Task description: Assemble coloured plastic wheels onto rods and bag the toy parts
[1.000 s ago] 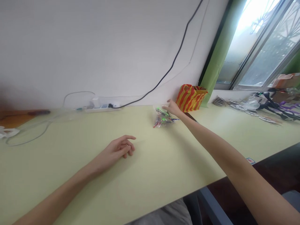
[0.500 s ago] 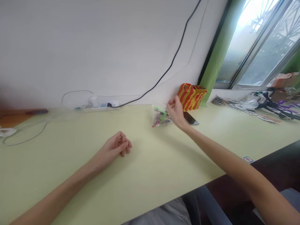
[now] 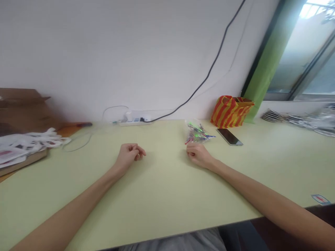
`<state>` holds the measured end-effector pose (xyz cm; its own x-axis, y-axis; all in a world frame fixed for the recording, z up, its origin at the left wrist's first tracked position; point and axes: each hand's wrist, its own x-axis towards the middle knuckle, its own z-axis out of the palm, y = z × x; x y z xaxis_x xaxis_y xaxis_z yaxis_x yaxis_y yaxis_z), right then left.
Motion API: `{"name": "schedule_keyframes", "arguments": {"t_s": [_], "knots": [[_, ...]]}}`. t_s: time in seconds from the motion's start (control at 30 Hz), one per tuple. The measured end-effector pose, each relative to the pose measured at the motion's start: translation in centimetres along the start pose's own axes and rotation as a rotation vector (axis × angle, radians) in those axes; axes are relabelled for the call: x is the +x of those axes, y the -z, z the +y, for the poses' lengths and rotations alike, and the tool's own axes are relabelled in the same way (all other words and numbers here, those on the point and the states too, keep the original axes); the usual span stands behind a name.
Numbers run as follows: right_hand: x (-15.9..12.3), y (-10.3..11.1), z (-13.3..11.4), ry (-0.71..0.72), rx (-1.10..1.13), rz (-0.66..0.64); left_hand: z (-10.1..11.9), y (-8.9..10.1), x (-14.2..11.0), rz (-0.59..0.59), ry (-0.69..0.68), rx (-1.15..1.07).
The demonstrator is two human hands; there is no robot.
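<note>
My left hand [image 3: 130,152] rests on the pale yellow-green table [image 3: 157,195], its fingers loosely curled in with nothing in them. On the right, my right hand [image 3: 198,154] lies on the table as a closed fist, and nothing shows in it. Just beyond that fist is a clear plastic bag [image 3: 196,133] of small green, red and blue pieces; their kind is too small to make out. Right of the bag lies a dark-screened phone [image 3: 229,136]. Behind the phone stands a red and yellow striped bag [image 3: 230,112].
A power strip [image 3: 134,121] with a black cable [image 3: 206,77] sits along the wall. At far left are a cardboard box [image 3: 23,108] and white straps [image 3: 34,139]. Striped discs [image 3: 272,115] lie by the green curtain [image 3: 268,66]. A sticker [image 3: 320,199] is near the front edge.
My right hand has drawn back from beside the striped bag, down toward me, and closed into a fist. The phone has come into full sight. The view has turned left.
</note>
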<state>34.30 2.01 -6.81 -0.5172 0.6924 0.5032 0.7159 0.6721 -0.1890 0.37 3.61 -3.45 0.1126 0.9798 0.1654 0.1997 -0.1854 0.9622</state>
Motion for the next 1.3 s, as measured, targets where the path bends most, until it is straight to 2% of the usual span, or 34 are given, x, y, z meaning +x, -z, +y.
{"name": "schedule_keyframes", "arguments": {"t_s": [0.1,0.43,0.73,1.0,1.3], "knots": [[-0.2,-0.2,0.3,-0.052,0.007,-0.010,-0.3,0.3,0.5,0.018,0.010,-0.009],[0.1,-0.8,-0.2,-0.227,-0.050,-0.165,-1.0,0.7,1.4,0.014,0.031,-0.041],[0.3,-0.2,-0.5,-0.232,-0.016,-0.221,-0.7,-0.6,0.8,0.029,-0.050,0.064],[0.1,-0.2,0.3,-0.218,0.101,-0.207,-1.7,-1.4,1.3,-0.085,-0.099,0.308],[-0.2,0.2,1.3,-0.150,0.181,-0.177,-1.0,-2.9,0.8,-0.245,-0.281,0.720]]}}
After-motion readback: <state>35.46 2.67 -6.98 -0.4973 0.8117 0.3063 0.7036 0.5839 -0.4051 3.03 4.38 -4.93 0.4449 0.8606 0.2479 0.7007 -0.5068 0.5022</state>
